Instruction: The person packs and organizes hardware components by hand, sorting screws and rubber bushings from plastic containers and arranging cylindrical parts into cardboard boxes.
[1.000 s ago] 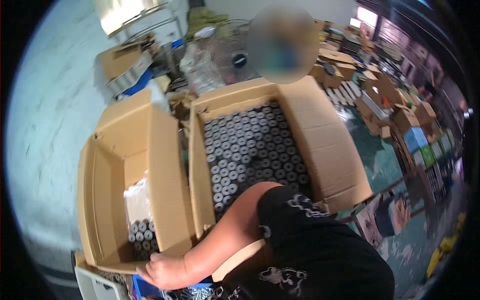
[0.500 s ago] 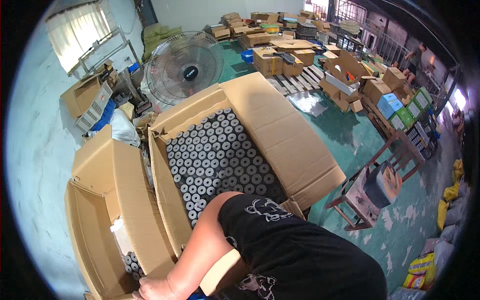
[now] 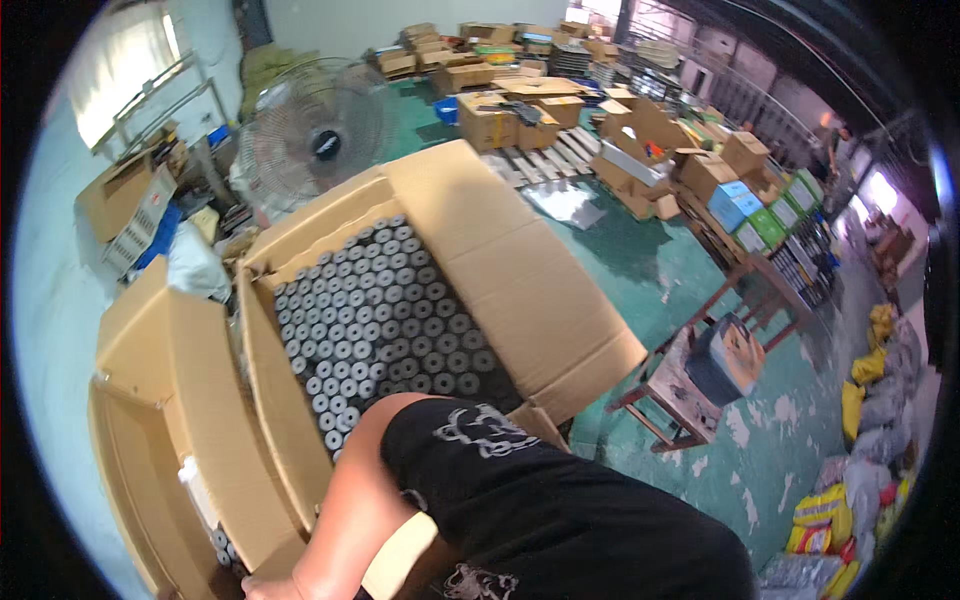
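Observation:
From the lower right my right arm, in a loose black sleeve with pale prints, bends at the elbow and runs down to the left. At the lower edge my right hand [image 3: 270, 588] is beside the near end of a tall open cardboard box [image 3: 215, 400]. The picture's edge cuts off its fingers. A few grey cylinders with holed ends [image 3: 222, 545] and a white piece [image 3: 196, 492] show deep inside that box. To its right, a larger open carton [image 3: 510, 265] holds many such cylinders [image 3: 385, 295] standing in rows. My left hand is out of view.
A floor fan [image 3: 325, 145] stands behind the large carton. On the right, a wooden chair [image 3: 690, 385] carries a dark container [image 3: 728, 360]. Stacked cartons and a pallet [image 3: 540, 158] fill the back. Sacks [image 3: 850, 470] line the right side; a person [image 3: 838, 150] is far off.
The view has swung to the right, so the boxes, fan and chair sit further left in the picture. My right hand stays by the tall box, now lower and more cut off.

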The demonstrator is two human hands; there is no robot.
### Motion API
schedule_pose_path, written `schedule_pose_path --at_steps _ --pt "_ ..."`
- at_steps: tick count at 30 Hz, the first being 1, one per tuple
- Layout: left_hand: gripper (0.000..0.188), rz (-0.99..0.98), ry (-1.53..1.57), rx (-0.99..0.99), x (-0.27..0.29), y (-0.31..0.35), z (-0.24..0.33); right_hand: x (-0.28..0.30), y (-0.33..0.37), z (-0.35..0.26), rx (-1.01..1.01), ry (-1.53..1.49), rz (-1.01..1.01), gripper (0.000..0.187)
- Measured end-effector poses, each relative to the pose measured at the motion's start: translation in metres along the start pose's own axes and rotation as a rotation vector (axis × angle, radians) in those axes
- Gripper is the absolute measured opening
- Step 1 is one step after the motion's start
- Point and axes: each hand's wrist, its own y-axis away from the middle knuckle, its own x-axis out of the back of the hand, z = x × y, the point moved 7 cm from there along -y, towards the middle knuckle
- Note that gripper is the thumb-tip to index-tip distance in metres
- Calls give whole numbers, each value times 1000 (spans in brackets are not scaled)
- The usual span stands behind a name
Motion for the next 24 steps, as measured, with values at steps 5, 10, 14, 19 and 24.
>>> schedule_pose_path --at_steps 5,10,14,19,24 --pt "69 -580 -485 -47 -130 -87 81 -16 55 56 -134 208 -219 17" --pt "70 -825 -343 -453 -237 -89 167 -5 113 79 -218 318 -449 18" --pt "71 -949 -225 -718 -287 -78 230 19 131 104 -249 367 -567 21" --pt "72 -1052 -98 -1067 -326 -69 310 59 141 155 -285 459 -672 27" --pt "73 -1143 59 -1398 -351 -51 359 97 139 186 -313 530 -784 33"
